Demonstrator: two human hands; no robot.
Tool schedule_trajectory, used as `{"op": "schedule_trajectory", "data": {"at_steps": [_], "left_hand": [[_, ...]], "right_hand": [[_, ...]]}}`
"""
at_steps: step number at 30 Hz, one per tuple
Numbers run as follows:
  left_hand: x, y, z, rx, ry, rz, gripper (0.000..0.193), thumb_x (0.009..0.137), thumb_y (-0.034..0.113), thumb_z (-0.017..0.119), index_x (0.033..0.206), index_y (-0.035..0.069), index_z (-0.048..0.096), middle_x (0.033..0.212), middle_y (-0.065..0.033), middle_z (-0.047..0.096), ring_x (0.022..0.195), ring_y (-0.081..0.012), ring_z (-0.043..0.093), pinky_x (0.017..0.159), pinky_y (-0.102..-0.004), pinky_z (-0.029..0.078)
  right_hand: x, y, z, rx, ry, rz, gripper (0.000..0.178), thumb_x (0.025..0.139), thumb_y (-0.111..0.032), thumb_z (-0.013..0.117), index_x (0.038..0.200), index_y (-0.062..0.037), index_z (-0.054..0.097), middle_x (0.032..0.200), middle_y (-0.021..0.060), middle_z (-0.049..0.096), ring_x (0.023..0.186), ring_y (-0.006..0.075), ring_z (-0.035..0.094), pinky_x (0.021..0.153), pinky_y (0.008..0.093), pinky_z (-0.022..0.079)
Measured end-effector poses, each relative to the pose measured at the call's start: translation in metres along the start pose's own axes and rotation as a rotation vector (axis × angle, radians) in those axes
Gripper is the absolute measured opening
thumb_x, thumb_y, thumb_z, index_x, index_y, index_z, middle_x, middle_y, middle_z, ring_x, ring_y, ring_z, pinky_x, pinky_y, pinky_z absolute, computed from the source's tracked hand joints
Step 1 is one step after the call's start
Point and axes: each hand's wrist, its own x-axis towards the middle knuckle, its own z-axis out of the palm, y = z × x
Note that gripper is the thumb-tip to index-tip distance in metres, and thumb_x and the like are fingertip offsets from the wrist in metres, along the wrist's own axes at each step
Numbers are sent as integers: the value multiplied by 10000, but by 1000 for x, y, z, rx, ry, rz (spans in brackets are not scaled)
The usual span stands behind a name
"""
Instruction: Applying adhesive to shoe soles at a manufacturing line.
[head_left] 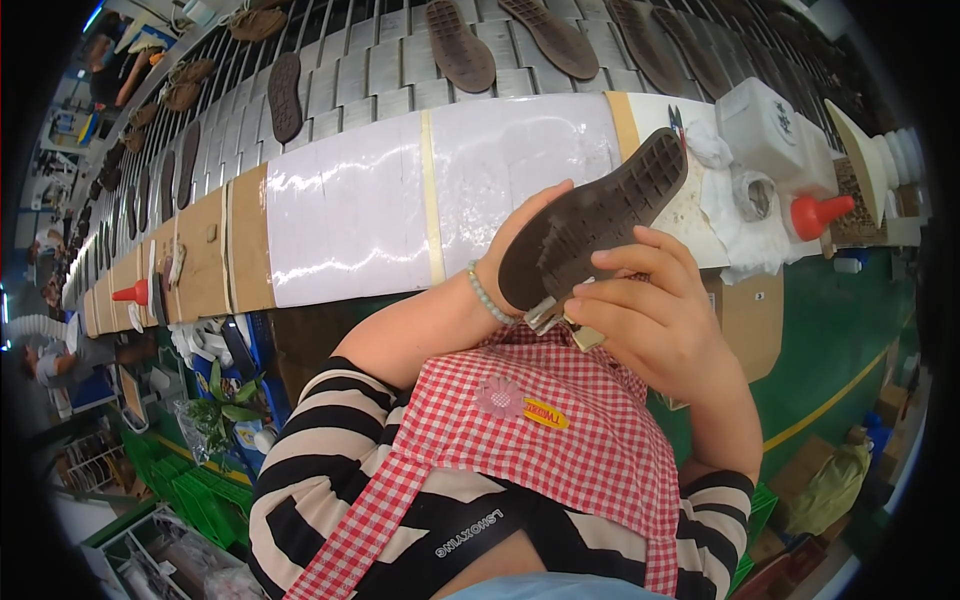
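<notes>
A dark brown shoe sole with a gridded face is held up in front of my chest, tilted, its toe end toward the upper right. My left hand grips it from behind; most of those fingers are hidden by the sole. My right hand is closed at the sole's lower edge, fingertips bent over its face. Between its thumb and fingers is a small tool with a pale handle and a shiny, clear or metallic part near the heel end. The tool's exact kind cannot be made out.
A white sheet-covered board lies before me, along a slatted metal conveyor carrying several soles. At right are a white plastic jug, a red-nozzled bottle, crumpled white cloth and cutters. Another red nozzle lies left.
</notes>
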Motion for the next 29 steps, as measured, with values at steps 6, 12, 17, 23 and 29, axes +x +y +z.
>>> {"op": "schedule_trajectory", "data": {"at_steps": [6, 12, 17, 23, 29], "left_hand": [[0, -7, 4, -67, -22, -8, 564, 1076, 383, 298, 1417, -34, 466, 1292, -245, 607, 1116, -355, 657, 955, -438, 568], [2, 5, 4, -29, -75, 1, 614, 1066, 399, 310, 1481, -49, 372, 1415, -276, 505, 1270, -370, 564, 1067, -454, 493], [0, 0, 25, 166, -27, 131, 655, 1047, 403, 319, 1510, -60, 319, 1504, -285, 410, 1381, -359, 462, 1176, -460, 375], [-2, -1, 38, 238, 3, 239, 667, 1034, 417, 329, 1541, -16, 296, 1556, -264, 345, 1379, -349, 467, 1186, -433, 367], [-3, -3, 39, 254, -49, 217, 729, 1035, 487, 352, 1573, 12, 225, 1582, -241, 314, 1370, -334, 479, 1177, -431, 370]], "right_hand": [[2, 7, 0, -57, 90, 89, 324, 711, -107, 766, 1033, -128, 740, 1043, 14, 705, 1137, 243, 618, 1082, 496, 415], [-5, 5, -7, -23, 30, 13, 397, 679, -109, 785, 1071, -94, 723, 1032, 23, 699, 1124, 260, 622, 1076, 506, 409], [-14, -3, -5, 26, 226, 298, 442, 649, -83, 842, 1069, -54, 709, 1025, 86, 695, 1054, 269, 643, 976, 430, 480], [-19, -9, 34, 472, 367, 586, 432, 678, -68, 871, 1060, -11, 678, 955, 103, 660, 841, 244, 644, 785, 307, 522], [-25, 1, 20, 132, 424, 553, 359, 699, -68, 851, 1006, -30, 667, 915, 82, 660, 848, 232, 632, 786, 356, 504]]}}
